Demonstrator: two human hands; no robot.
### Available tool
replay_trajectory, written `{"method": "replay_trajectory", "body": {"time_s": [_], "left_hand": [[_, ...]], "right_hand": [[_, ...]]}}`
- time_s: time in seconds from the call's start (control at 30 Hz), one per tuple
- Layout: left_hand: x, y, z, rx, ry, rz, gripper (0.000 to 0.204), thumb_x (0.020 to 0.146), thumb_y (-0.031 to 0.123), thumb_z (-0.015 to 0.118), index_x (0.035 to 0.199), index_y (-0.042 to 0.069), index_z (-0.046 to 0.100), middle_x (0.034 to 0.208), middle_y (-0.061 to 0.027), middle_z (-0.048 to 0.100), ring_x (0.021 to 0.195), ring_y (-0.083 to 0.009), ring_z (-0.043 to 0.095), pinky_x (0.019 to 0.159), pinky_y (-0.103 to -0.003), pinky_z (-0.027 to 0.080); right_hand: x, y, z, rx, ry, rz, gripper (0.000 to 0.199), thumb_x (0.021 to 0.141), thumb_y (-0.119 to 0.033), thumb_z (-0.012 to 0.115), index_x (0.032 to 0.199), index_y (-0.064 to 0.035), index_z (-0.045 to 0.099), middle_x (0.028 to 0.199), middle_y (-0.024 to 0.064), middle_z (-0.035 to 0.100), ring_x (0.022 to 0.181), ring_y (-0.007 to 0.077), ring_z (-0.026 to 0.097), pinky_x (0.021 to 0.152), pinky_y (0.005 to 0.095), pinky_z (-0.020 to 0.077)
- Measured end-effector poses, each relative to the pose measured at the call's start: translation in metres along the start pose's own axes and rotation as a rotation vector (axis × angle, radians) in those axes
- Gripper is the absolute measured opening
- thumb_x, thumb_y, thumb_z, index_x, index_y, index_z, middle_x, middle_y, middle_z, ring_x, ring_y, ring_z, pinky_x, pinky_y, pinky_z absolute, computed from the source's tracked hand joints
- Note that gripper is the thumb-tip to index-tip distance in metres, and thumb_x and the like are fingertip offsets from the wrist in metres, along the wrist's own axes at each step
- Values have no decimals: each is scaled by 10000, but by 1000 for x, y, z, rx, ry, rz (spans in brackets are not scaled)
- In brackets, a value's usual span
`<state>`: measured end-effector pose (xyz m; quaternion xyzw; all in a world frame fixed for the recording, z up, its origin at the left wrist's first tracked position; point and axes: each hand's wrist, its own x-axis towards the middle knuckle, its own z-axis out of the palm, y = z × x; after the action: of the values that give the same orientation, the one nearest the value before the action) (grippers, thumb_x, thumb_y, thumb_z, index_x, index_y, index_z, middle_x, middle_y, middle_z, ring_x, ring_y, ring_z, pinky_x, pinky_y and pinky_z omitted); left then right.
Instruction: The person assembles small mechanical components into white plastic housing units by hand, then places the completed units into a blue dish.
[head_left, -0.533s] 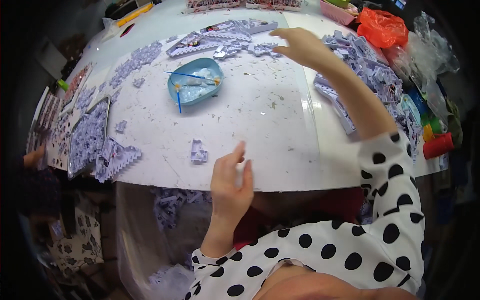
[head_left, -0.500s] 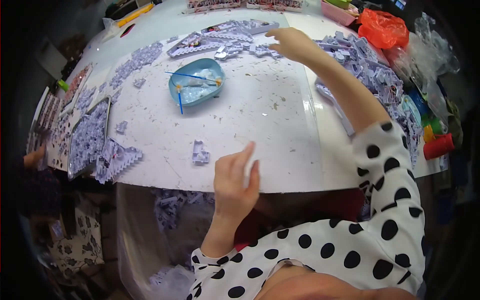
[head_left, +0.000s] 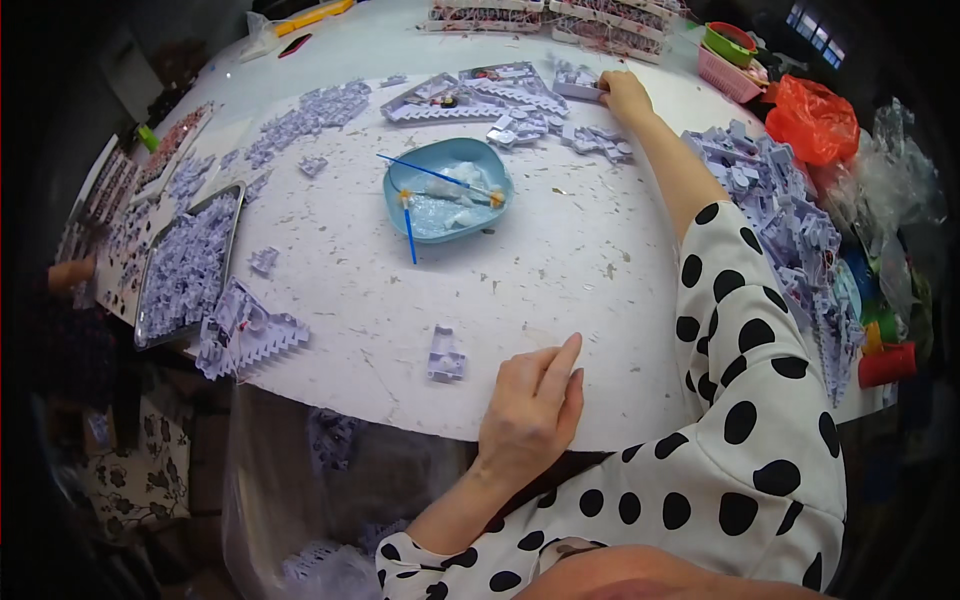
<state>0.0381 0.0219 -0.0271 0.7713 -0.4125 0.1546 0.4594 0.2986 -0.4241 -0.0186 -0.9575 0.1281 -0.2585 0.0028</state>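
Note:
My right hand (head_left: 626, 97) reaches to the far side of the white table, its fingers closed on the end of a long lilac plastic part (head_left: 577, 88). Beside it lie more long lilac parts with toothed edges (head_left: 520, 95) and a row of small lilac pieces (head_left: 595, 142). Near the front edge, my left hand (head_left: 528, 412) is open and holds nothing, index finger stretched out and thumb apart. A single lilac plastic housing (head_left: 446, 355) rests on the table to its left. Beyond that stands a blue bowl (head_left: 395, 215) of whitish paste with blue-handled brushes.
Heaped lilac parts (head_left: 765, 190) cover the right side, near a red plastic bag (head_left: 812, 120) and a red cup (head_left: 887, 365). At left are a metal tray (head_left: 237, 205) of small pieces and a toothed part (head_left: 250, 330). Another person's hand (head_left: 72, 275) shows far left.
My right hand has come to the lilac part's end, and its fingers have closed there. My left hand stays near the front edge. The whole view has shifted.

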Motion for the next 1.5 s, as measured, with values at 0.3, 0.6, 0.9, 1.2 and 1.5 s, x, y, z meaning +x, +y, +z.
{"method": "replay_trajectory", "body": {"time_s": [0.3, 0.6, 0.9, 1.2, 1.5], "left_hand": [[2, -5, 7, -30, 35, -17, 383, 810, -42, 677, 1184, 29, 634, 940, -148, 615, 794, -293, 620, 715, -358, 526], [-7, -1, 3, -379, 171, -217, 261, 914, -44, 602, 1173, -32, 633, 1050, -116, 670, 945, -165, 633, 871, -293, 495], [14, 54, 7, -106, -80, -22, 205, 884, -37, 641, 1082, -8, 686, 1001, -97, 691, 928, -152, 633, 852, -285, 486], [47, 89, 39, 132, -472, 113, 233, 786, 129, 776, 994, 42, 716, 916, -81, 667, 848, -214, 596, 765, -329, 495], [64, 84, 54, 52, -535, -142, 250, 774, 195, 776, 948, 24, 719, 841, -83, 690, 692, -184, 624, 661, -303, 509]], "right_hand": [[-54, -34, -113, 119, 186, 88, 155, 740, -150, 699, 834, -42, 758, 806, 181, 715, 793, 292, 709, 781, 393, 547], [-337, -125, -242, 521, 86, -147, 70, 738, -102, 763, 787, -86, 716, 734, 50, 670, 710, 220, 612, 676, 341, 475], [-430, -142, -224, 414, 419, -43, 220, 699, -119, 796, 900, -134, 709, 891, -20, 665, 822, 207, 557, 812, 363, 415], [-434, -112, -228, 650, 339, 91, 243, 707, -112, 795, 917, -97, 673, 893, 21, 641, 840, 245, 576, 738, 359, 460], [-435, -109, -226, 706, 251, 111, 173, 742, -160, 770, 858, -90, 663, 867, 23, 593, 814, 233, 561, 723, 354, 471]]}}
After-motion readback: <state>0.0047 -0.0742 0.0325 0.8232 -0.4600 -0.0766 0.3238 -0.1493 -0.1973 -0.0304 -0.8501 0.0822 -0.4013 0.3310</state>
